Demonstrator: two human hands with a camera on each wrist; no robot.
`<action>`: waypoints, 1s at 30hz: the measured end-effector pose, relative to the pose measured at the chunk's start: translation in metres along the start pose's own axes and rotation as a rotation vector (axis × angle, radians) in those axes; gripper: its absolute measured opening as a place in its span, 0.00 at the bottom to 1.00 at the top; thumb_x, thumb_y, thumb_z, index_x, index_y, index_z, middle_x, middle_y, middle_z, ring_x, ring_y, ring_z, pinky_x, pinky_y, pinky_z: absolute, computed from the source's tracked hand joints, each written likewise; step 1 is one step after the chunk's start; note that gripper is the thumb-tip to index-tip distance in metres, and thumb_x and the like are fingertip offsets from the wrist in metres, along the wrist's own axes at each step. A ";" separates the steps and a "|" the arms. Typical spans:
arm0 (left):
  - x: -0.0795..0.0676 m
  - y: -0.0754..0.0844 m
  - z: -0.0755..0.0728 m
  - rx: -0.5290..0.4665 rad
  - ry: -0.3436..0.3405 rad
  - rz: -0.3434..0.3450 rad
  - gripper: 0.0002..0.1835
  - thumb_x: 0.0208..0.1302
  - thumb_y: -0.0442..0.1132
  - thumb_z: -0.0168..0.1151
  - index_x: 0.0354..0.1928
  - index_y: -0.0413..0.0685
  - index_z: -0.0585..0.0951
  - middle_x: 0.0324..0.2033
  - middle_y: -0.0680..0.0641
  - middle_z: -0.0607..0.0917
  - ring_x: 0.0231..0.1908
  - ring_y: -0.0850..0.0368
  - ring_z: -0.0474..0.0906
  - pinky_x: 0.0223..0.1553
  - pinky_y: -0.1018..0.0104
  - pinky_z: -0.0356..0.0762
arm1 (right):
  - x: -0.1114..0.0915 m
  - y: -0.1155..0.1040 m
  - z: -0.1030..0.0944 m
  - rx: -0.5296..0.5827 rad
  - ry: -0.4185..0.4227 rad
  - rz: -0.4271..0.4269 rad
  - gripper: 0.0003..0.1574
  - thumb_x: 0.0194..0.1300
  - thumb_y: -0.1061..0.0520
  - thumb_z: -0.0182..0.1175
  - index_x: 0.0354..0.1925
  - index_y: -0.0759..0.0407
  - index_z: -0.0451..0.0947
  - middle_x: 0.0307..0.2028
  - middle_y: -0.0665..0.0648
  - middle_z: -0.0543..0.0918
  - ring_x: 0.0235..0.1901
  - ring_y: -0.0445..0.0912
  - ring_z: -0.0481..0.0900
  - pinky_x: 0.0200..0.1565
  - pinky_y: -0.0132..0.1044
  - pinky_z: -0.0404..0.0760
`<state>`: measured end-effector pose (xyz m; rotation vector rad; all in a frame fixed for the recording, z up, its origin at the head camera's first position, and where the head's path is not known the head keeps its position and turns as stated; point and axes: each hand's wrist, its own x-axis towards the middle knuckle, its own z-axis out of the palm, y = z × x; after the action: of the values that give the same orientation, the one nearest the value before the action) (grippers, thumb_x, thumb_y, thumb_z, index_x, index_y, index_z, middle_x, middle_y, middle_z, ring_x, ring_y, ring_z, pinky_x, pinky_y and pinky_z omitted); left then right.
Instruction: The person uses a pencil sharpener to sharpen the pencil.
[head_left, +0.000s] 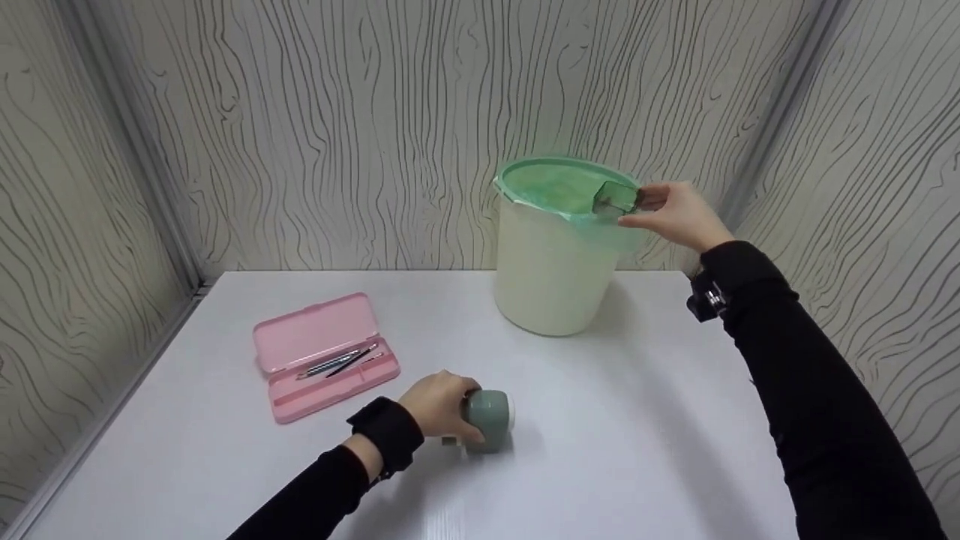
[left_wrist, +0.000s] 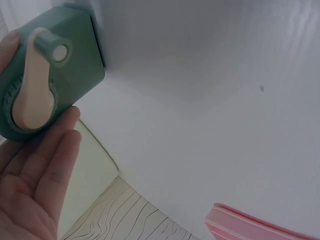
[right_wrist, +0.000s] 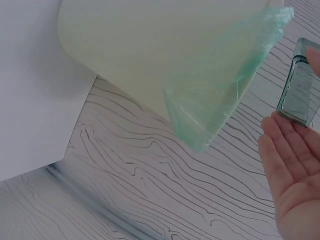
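My left hand (head_left: 437, 407) grips a green crank pencil sharpener (head_left: 489, 417) on the white table. In the left wrist view the sharpener's pale beige crank (left_wrist: 34, 95) with its green knob shows. My right hand (head_left: 679, 215) is raised at the right side of the bin (head_left: 551, 281), pinching a clear greenish shavings drawer (head_left: 616, 198) between thumb and fingers. The drawer is tilted over the bin's rim, and the right wrist view shows its hollow side (right_wrist: 298, 87). A thin green bag (head_left: 551, 182) lines the bin, its edge folded over the outside.
An open pink pencil case (head_left: 315, 330) lies on the left of the table, with several pens or pencils (head_left: 337, 361) inside. Wood-grain panels (head_left: 360, 112) stand behind and on both sides of the white table (head_left: 600, 465).
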<state>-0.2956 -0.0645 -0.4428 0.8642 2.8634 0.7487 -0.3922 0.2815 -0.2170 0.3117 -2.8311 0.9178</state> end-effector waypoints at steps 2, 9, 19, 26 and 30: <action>0.000 0.000 0.000 -0.001 0.000 0.000 0.29 0.46 0.46 0.84 0.50 0.43 0.86 0.41 0.47 0.92 0.38 0.58 0.86 0.43 0.65 0.84 | 0.004 0.001 -0.001 -0.039 0.039 0.028 0.46 0.66 0.48 0.69 0.70 0.74 0.66 0.65 0.76 0.75 0.66 0.67 0.73 0.70 0.60 0.70; 0.000 0.000 0.001 0.000 0.003 0.010 0.29 0.45 0.47 0.84 0.50 0.44 0.86 0.41 0.48 0.92 0.38 0.59 0.86 0.43 0.67 0.83 | 0.018 -0.002 0.008 -0.241 0.174 0.038 0.39 0.66 0.52 0.68 0.64 0.76 0.71 0.59 0.79 0.77 0.56 0.69 0.76 0.60 0.63 0.75; 0.000 -0.001 0.000 0.002 0.005 0.011 0.28 0.46 0.46 0.84 0.50 0.44 0.86 0.41 0.48 0.92 0.38 0.60 0.85 0.42 0.69 0.83 | 0.040 -0.010 0.030 -0.760 0.296 -0.172 0.23 0.60 0.63 0.71 0.48 0.80 0.78 0.46 0.77 0.82 0.45 0.68 0.83 0.46 0.59 0.85; 0.000 0.000 -0.002 0.017 0.007 0.000 0.29 0.46 0.47 0.84 0.50 0.44 0.86 0.41 0.48 0.92 0.38 0.60 0.85 0.43 0.68 0.82 | 0.055 -0.016 0.041 -1.067 0.335 -0.365 0.09 0.66 0.70 0.64 0.43 0.77 0.81 0.37 0.72 0.82 0.40 0.63 0.85 0.46 0.52 0.87; 0.000 0.001 -0.002 0.016 -0.004 -0.007 0.29 0.47 0.47 0.84 0.51 0.44 0.86 0.42 0.48 0.92 0.40 0.59 0.85 0.45 0.67 0.83 | 0.058 -0.022 0.042 -1.259 0.325 -0.487 0.08 0.67 0.72 0.62 0.45 0.76 0.82 0.41 0.71 0.84 0.46 0.61 0.85 0.53 0.48 0.86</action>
<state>-0.2956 -0.0652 -0.4407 0.8559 2.8713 0.7232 -0.4466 0.2304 -0.2268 0.5310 -2.2732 -0.8209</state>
